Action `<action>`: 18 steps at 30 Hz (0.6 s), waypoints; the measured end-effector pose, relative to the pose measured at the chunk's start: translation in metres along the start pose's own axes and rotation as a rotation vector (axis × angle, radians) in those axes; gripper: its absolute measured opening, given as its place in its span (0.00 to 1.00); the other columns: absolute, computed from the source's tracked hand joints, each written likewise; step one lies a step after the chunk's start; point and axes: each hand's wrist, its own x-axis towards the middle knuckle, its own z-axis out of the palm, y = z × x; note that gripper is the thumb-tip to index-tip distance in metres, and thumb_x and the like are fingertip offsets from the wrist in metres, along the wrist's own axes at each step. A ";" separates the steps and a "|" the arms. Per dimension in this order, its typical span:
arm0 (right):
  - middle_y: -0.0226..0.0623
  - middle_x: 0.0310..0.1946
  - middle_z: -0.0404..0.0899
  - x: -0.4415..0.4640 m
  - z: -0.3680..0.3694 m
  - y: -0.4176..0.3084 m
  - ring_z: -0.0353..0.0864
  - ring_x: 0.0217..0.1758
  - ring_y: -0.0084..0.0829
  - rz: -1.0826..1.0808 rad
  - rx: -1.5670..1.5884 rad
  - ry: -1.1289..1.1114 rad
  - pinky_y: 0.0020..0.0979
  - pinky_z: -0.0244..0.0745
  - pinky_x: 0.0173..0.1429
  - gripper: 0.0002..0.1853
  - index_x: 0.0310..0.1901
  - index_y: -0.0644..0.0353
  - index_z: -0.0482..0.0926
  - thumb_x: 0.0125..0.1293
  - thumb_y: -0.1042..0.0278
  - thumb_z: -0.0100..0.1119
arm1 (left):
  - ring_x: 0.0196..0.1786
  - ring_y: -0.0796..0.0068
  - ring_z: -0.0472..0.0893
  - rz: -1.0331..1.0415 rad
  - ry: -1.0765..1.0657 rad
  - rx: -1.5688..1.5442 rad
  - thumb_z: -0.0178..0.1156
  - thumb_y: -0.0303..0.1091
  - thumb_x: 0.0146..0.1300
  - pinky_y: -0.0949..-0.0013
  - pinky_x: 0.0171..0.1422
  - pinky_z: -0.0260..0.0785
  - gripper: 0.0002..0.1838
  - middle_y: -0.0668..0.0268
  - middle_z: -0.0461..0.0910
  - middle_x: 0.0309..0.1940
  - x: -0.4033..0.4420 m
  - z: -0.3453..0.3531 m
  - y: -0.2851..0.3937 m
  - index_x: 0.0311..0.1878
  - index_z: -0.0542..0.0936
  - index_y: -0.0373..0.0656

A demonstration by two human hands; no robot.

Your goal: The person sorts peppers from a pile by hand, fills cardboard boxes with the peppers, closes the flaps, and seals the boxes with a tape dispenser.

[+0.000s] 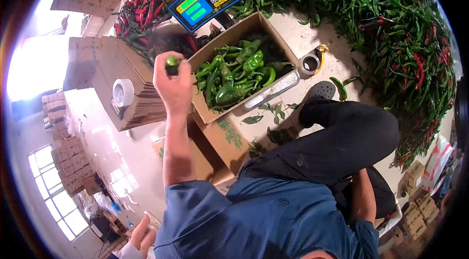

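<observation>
My left hand (172,83) is raised at the left edge of an open cardboard box (227,32), with its fingers curled round a green pepper (172,61). Inside the box lie several glossy green peppers (234,76). The box rests on a scale, whose pale platform edge (273,92) shows under its near side. Behind the box's far left corner stands the scale's blue display (205,0), with its screens lit. My right forearm (364,195) goes down behind my bent leg, which hides the hand.
A big heap of green peppers (391,39) spreads behind and to the right. Red and dark peppers (146,10) fill a container at far left. A tape roll (123,93) sits on stacked flat cardboard (105,81); a tape dispenser (311,62) lies right. Another person's hand (141,234) shows bottom left.
</observation>
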 end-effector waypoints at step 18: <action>0.36 0.29 0.79 -0.006 0.004 -0.002 0.78 0.32 0.27 0.020 -0.014 0.008 0.33 0.73 0.39 0.17 0.41 0.64 0.80 0.77 0.56 0.51 | 0.33 0.89 0.73 -0.201 -0.220 0.015 0.68 0.29 0.66 0.80 0.37 0.66 0.06 0.76 0.77 0.29 -0.010 0.002 0.001 0.44 0.85 0.40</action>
